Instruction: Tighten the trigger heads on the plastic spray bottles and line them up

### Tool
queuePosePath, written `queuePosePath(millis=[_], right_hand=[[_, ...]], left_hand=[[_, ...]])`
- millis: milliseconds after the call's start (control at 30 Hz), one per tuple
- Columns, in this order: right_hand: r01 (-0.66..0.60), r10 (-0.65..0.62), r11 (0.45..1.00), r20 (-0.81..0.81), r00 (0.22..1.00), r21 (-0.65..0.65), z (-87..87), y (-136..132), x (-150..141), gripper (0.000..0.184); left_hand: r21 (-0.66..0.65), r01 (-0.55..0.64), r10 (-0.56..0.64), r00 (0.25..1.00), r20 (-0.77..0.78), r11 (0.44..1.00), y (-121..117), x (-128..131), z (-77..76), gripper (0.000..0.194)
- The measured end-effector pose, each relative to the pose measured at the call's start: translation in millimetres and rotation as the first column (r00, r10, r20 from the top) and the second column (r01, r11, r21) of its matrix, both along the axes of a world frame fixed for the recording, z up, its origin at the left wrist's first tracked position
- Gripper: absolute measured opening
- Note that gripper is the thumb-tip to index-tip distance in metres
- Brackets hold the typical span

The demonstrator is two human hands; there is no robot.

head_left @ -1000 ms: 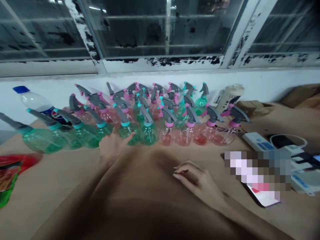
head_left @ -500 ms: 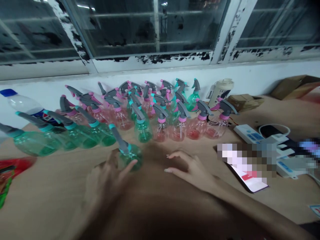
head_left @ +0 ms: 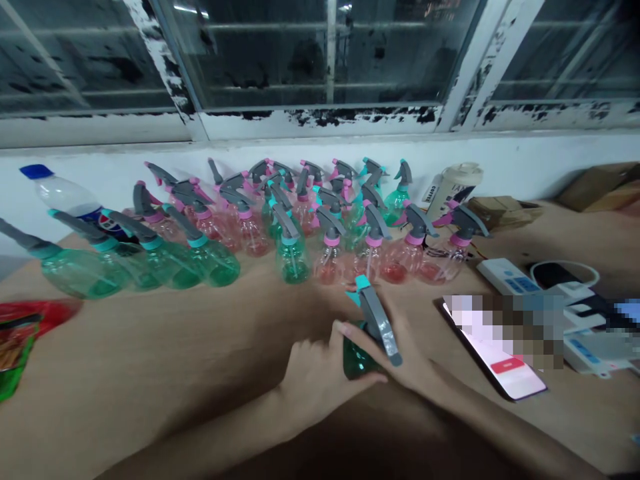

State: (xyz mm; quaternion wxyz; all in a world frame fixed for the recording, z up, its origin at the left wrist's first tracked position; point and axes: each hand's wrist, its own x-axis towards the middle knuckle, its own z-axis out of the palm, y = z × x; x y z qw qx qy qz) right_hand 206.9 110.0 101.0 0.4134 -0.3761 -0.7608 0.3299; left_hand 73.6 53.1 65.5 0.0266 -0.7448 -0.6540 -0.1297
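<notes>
Between my two hands is a green spray bottle (head_left: 361,357) with a grey and turquoise trigger head, tilted slightly. My left hand (head_left: 317,363) is closed around the bottle's body from the left, thumb toward its neck. From the right, my right hand (head_left: 407,343) wraps the upper part near the trigger head, its thumb reaching across the front; its other fingers are partly hidden behind the bottle. Just beyond stand pink spray bottles, among them one pink bottle (head_left: 329,265), and a green spray bottle (head_left: 294,260).
Several more green bottles (head_left: 215,263) line the left. A cola bottle (head_left: 65,193) and a red-green packet (head_left: 25,340) are farther left. To the right lie a lit phone (head_left: 510,373), a power strip (head_left: 507,275) and cardboard (head_left: 500,210). A pale cup (head_left: 457,183) stands by the wall.
My left hand has carried the green spray bottle right and nearer to me. My right hand, apart from it before, now grips it too. The view has shifted slightly left.
</notes>
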Motion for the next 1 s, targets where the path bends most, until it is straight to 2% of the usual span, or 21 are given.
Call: queuePosePath(millis=[133, 267, 333, 467, 567, 767, 1000], right_hand=[[0.054, -0.052, 0.998, -0.057, 0.997, 0.035, -1.6, 5, 5, 0.017], [0.020, -0.017, 0.998, -0.053, 0.998, 0.052, -10.2, 15, 6, 0.017], [-0.009, 0.012, 0.999, -0.044, 0.999, 0.048, -13.8, 19, 4, 0.014], [-0.042, 0.043, 0.999, -0.043, 0.998, 0.031, -15.2, 25, -3, 0.016], [-0.034, 0.035, 0.999, -0.040, 0.999, 0.031, -12.6, 28, -8, 0.011], [-0.071, 0.073, 0.993, -0.023, 0.997, 0.094, -7.8, 33, -15, 0.014], [-0.047, 0.055, 0.989, -0.049, 0.997, 0.138, -8.9, 36, -21, 0.010]], left_hand=[[0.033, 0.131, -0.134, 0.975, 0.176, 0.991, 7, -4, -7.0, 0.076], [0.038, 0.224, -0.222, 0.905, 0.363, 0.974, 11, -29, -21.7, 0.053], [0.063, 0.180, -0.190, 0.889, 0.416, 0.982, 14, -44, -30.1, 0.041], [0.081, -0.005, -0.036, 0.864, 0.503, 0.997, 20, -68, -38.9, 0.026], [0.083, -0.047, -0.002, 0.861, 0.509, 0.995, 23, -74, -39.4, 0.024], [0.081, -0.013, -0.026, 0.881, 0.472, 0.997, 24, -72, -40.8, 0.023], [0.053, 0.042, -0.059, 0.917, 0.395, 0.998, 26, -71, -47.3, 0.019]])
